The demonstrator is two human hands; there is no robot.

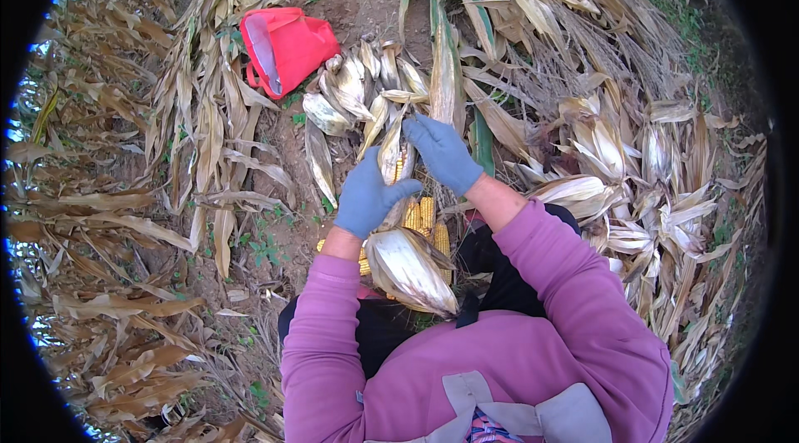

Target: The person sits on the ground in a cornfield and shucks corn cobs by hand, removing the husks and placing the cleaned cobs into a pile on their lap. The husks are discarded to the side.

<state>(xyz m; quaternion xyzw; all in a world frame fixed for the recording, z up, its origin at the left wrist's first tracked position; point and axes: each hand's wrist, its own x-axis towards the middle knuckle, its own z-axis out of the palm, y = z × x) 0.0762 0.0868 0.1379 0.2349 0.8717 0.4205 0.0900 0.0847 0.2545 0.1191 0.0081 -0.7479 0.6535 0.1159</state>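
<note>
Dry corn plants (91, 218) crowd the left side, brown and leafy; more cut cornstalks (549, 2) lie across the far right. On the right, a broad heap of pale husks (657, 193). Far and left of centre, a red bag (295, 47) rests on the soil (270, 151), its mouth to the left. Just near of it, a cluster of husk-covered ears (349, 93).

Both hands gloved in blue-grey, meeting mid-scene. Between them, the ear of corn (399, 166) – partly opened, a narrow strip of yellow kernels showing. Left hand (369, 193) on its left side: fingers wrapped along the ear, thumb reaching across, gripping it. Right hand (445, 151) at the ear's far end: fingers together against the husk tip, thumb hidden – cannot tell whether they pinch.

Near side, a large pale husk (409, 270) lies over bare yellow cobs (427, 214); whether it joins the held ear, cannot tell.

Judgement on technique, taking the step as husking: keep the left grip low and firm, take a whole layer of leaf at the tip, draw it down along the ear. Thin pinches would probably tear. Snapping the stem needs a hold close to the base.
</note>
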